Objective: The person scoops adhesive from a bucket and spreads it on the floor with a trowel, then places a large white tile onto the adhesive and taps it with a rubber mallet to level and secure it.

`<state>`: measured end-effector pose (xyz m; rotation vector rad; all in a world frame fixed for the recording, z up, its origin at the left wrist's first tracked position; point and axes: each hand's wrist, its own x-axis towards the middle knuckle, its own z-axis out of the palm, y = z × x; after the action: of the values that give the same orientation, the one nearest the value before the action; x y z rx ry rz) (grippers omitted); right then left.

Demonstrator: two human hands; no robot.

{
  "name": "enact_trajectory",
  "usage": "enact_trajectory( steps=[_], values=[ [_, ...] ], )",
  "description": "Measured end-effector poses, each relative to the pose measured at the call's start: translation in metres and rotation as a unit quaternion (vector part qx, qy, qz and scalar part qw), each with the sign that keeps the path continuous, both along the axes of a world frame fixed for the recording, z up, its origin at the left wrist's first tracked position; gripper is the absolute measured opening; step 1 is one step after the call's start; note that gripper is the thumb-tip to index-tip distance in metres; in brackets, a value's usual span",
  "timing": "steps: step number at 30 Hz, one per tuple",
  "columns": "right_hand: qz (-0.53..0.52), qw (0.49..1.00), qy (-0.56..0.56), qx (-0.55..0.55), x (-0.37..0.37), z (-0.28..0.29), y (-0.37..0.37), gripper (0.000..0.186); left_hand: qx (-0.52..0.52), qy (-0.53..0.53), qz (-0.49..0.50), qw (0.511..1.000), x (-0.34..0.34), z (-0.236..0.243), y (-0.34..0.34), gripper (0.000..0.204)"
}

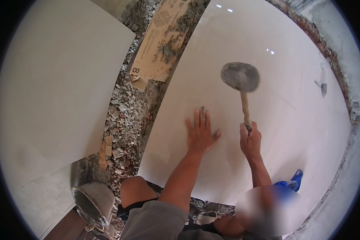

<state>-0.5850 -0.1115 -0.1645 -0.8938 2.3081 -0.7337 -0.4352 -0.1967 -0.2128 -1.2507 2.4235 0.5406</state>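
Observation:
My right hand (251, 140) grips the wooden handle of a mallet with a thick, dark grey head (240, 77). The head looks slightly blurred and is over the middle of a large, glossy, pale floor tile (212, 52); whether it touches the surface I cannot tell. To the left of the mallet, my left hand (201, 134) lies palm down on the same tile, its fingers spread and nothing in it. One knee shows beyond the tile's near left corner.
Another large pale slab (64, 80) lies at the left, past a strip of rubble (126, 108). Torn cardboard (152, 56) rests on the rubble. A dirty bucket (106, 194) is at lower left, a blue object (295, 181) near right. A wall (346, 40) bounds the right side.

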Motion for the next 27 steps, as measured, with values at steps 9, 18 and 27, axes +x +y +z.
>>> enact_trajectory(
  steps=[9, 18, 27],
  values=[
    [-0.002, 1.0, 0.011, -0.003, 0.005, 0.005, -0.021, 0.037, 0.024, -0.024, -0.006, 0.999, -0.001, 0.007, -0.002, 0.086],
    [0.049, 0.997, 0.051, 0.018, 0.012, 0.008, -0.033, 0.033, 0.011, -0.028, -0.011, 0.999, -0.002, 0.009, -0.003, 0.086],
    [0.01, 1.0, 0.023, 0.011, 0.001, 0.002, 0.005, 0.03, 0.005, -0.029, -0.008, 1.0, -0.004, 0.004, -0.002, 0.087]
  ],
)
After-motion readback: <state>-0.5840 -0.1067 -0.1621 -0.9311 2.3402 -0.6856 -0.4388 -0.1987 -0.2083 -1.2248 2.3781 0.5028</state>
